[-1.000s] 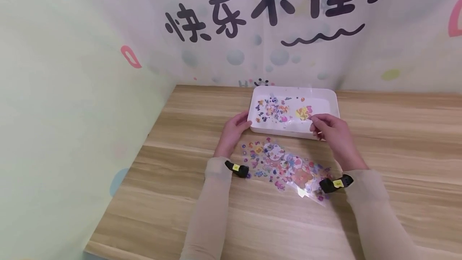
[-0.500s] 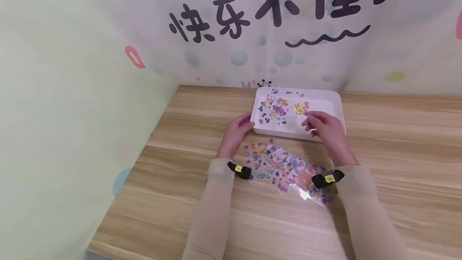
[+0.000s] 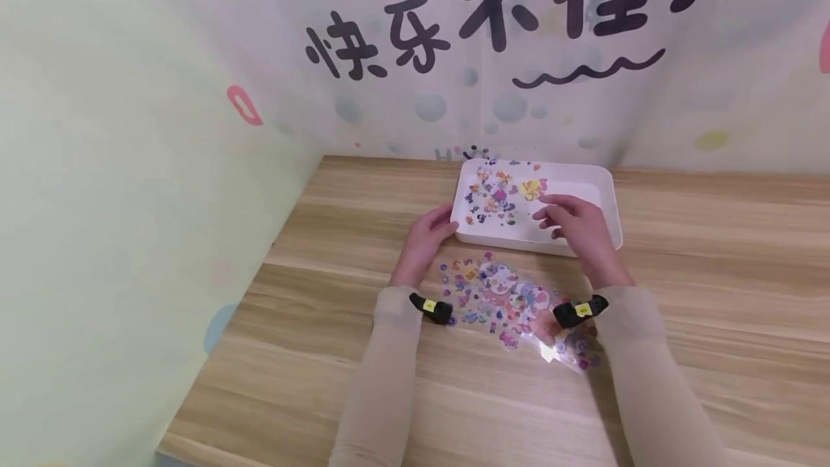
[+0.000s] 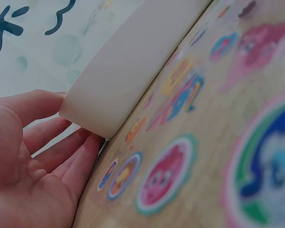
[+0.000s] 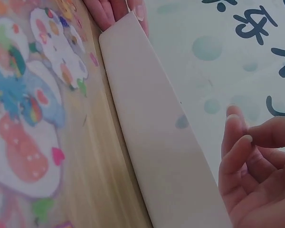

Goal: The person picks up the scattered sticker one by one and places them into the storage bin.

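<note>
A white tray stands at the back of the table with colourful cartoon stickers showing inside. My left hand grips its near left corner; in the left wrist view the thumb lies at the rim and the fingers reach round the base. Over the tray's right half, my right hand has bent fingers at the edge of a yellow and pink sticker group. In the right wrist view its thumb and a finger meet at the tips, pinching the clear sticker sheet, whose edges hardly show.
Another clear sticker sheet lies on the wooden table in front of the tray, beneath the right wrist camera strap. A printed cloth backdrop rises right behind the tray.
My right hand has moved left and slightly away from me across the tray, and the yellow sticker group has shifted the same way. The left hand stays at the tray corner.
</note>
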{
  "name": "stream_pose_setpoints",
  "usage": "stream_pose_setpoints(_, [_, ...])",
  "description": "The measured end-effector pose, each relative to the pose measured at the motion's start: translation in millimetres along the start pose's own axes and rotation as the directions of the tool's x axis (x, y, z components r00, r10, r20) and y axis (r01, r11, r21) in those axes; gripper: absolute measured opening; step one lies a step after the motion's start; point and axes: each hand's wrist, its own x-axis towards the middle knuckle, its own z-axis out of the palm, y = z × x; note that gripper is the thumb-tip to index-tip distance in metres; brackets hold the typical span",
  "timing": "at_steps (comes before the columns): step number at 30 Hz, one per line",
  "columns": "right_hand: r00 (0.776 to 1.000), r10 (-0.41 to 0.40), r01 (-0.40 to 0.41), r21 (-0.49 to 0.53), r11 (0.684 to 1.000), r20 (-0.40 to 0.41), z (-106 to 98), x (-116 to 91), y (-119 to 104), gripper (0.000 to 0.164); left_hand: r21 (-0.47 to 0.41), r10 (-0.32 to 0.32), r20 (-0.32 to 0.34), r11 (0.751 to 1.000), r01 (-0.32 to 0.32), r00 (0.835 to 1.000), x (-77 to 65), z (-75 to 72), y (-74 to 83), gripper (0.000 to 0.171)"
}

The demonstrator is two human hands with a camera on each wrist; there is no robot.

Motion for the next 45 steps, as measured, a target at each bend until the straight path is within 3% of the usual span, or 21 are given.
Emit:
stream_pose_setpoints(11, [1.0, -0.027, 0.027, -0.031, 0.999, 0.012, 7, 15, 12, 0.051, 0.007, -0.002, 0.0, 1.0, 0.002, 1.0, -1.1, 0.4, -0.9, 0.044])
stream_pose_setpoints(24, [0.996, -0.083, 0.074, -0.191, 0.979, -0.039, 15, 56, 68, 0.046, 0.007, -0.003, -0.004, 1.0, 0.003, 1.0, -0.5, -0.1, -2.5, 0.044])
stream_pose_setpoints(28, [0.996, -0.084, 0.075, -0.211, 0.975, -0.033, 16, 49, 58, 0.045, 0.001, -0.013, 0.005, 1.0, 0.013, 1.0, 0.0, -1.0, -1.3, 0.044])
stream_pose_setpoints(35, [0.998, -0.006, 0.017, -0.194, 0.981, 0.057, 16, 5, -4, 0.04, 0.0, -0.015, 0.034, 1.0, 0.015, 0.999, -11.2, -1.4, 18.5, 0.045])
stream_pose_setpoints(42, [0.998, -0.064, 0.064, -0.303, 0.951, 0.011, 17, 48, 58, 0.055, 0.007, -0.012, 0.036, 1.0, 0.012, 0.999, -16.0, -0.6, 24.5, 0.046])
stream_pose_setpoints(45, [0.998, -0.044, 0.053, -0.317, 0.947, 0.033, 17, 37, 43, 0.052, 0.003, -0.01, 0.038, 1.0, 0.01, 0.999, -16.0, -0.6, 24.5, 0.046])
